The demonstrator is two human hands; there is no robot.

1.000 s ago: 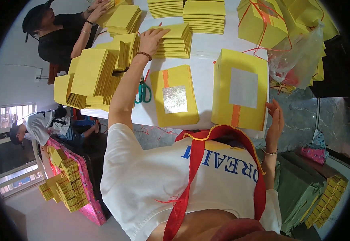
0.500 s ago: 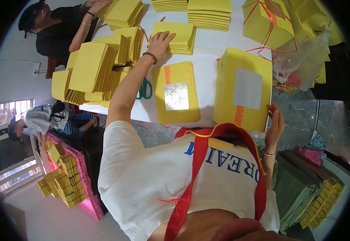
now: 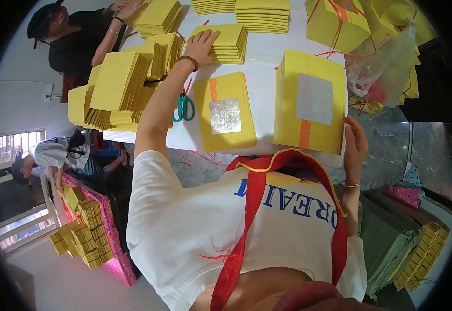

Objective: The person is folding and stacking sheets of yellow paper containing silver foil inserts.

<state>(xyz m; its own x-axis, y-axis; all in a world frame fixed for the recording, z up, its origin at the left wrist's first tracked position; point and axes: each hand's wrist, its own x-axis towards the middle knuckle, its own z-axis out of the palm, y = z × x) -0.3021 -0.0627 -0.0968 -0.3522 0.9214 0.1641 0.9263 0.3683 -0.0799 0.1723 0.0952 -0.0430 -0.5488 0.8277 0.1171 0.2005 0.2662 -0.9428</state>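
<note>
My left hand (image 3: pixel 200 45) lies spread over the left end of a stack of folded yellow paper (image 3: pixel 231 37), fingers flat on its top. My right hand (image 3: pixel 356 140) is at the table's right edge with fingers loosely bent and apart, close to the near right corner of a tall yellow paper stack (image 3: pixel 288 103); nothing shows in it. That stack bears a dull silver square and an orange strip. Between the two lies a flatter yellow paper stack (image 3: pixel 213 137) with a shiny silver square. Green-handled scissors (image 3: pixel 185 108) lie beside my left forearm.
More yellow paper stacks (image 3: pixel 113 85) lean at the left. Red-tied yellow bundles (image 3: pixel 334 26) and a clear plastic bag (image 3: pixel 391 65) occupy the far right. Another person's hands (image 3: pixel 127 10) rest at a stack at the far left. Someone sits behind piled bundles (image 3: pixel 88 228).
The table and its stacks sit slightly higher in the picture, and more of the scissors shows. My left hand stays on its stack. My right hand remains by the table edge.
</note>
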